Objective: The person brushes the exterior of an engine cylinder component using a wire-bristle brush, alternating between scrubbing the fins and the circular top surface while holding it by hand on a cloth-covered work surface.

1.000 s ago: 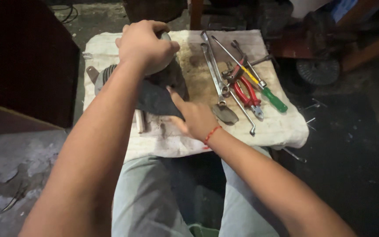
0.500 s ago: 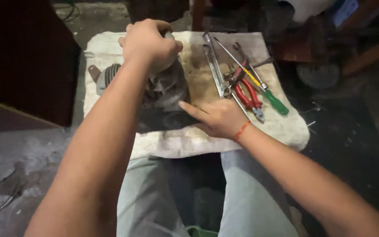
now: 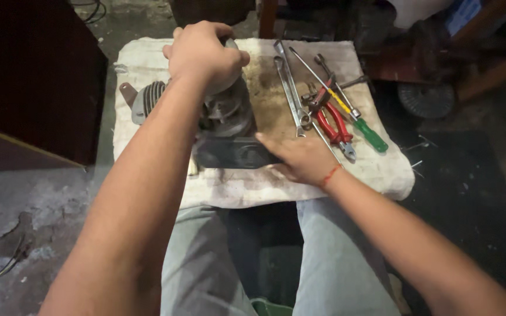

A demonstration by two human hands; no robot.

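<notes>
A small grey engine [image 3: 229, 126] with a finned cylinder [image 3: 147, 99] lies on a dirty white cloth [image 3: 235, 187] over a low stand. My left hand [image 3: 205, 51] is closed over the engine's top end, gripping it from above. My right hand [image 3: 300, 157] lies flat on the cloth, its fingers pressed against the engine's dark near side. A red thread is tied round that wrist.
To the right of the engine lie long spanners [image 3: 288, 88], red-handled pliers [image 3: 335, 126] and a green-handled screwdriver [image 3: 358, 120]. A dark cabinet [image 3: 36, 82] stands on the left. Clutter and a round wheel-like part [image 3: 426, 99] sit at the far right. My knees are under the stand's near edge.
My right hand has slid rightward along the engine's near side and flattened onto the cloth. My left hand stays clamped on the top; the engine has turned slightly.
</notes>
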